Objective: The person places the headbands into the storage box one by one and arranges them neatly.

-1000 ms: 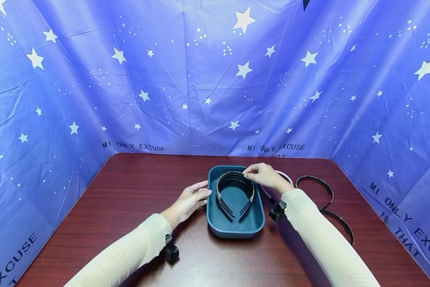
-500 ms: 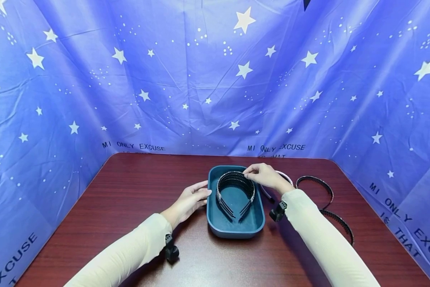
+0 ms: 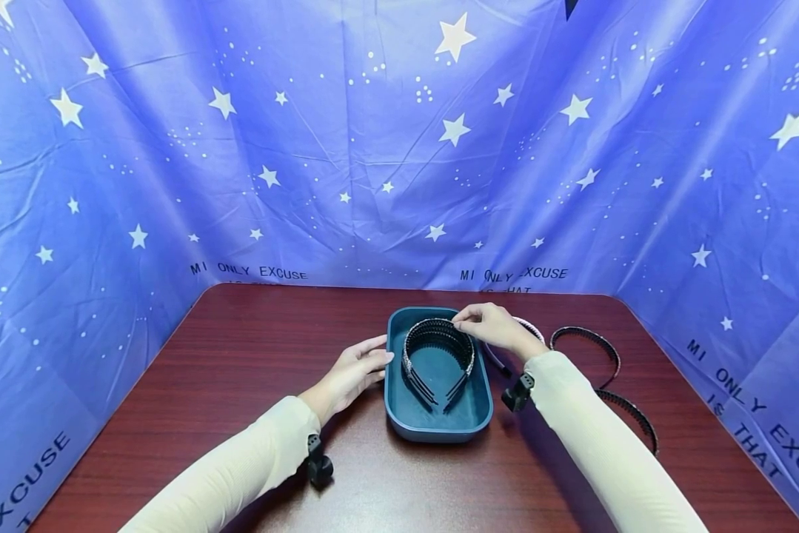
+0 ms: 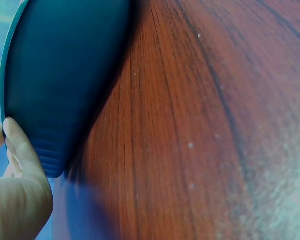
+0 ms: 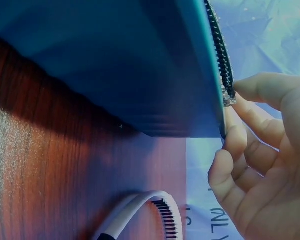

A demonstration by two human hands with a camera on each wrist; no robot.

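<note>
A dark teal tray sits mid-table with black toothed headbands standing arched inside it. My left hand lies on the table with straight fingers touching the tray's left wall; in the left wrist view a fingertip presses the tray's ribbed outer wall. My right hand reaches over the tray's far right corner and pinches the top of a headband. Seen from the right wrist, the fingers pinch the glittery toothed headband above the tray's rim.
A white headband lies just behind my right hand, also showing as a white headband on the wood. Two more black headbands lie on the red-brown table at right. Blue star-print cloth walls the table.
</note>
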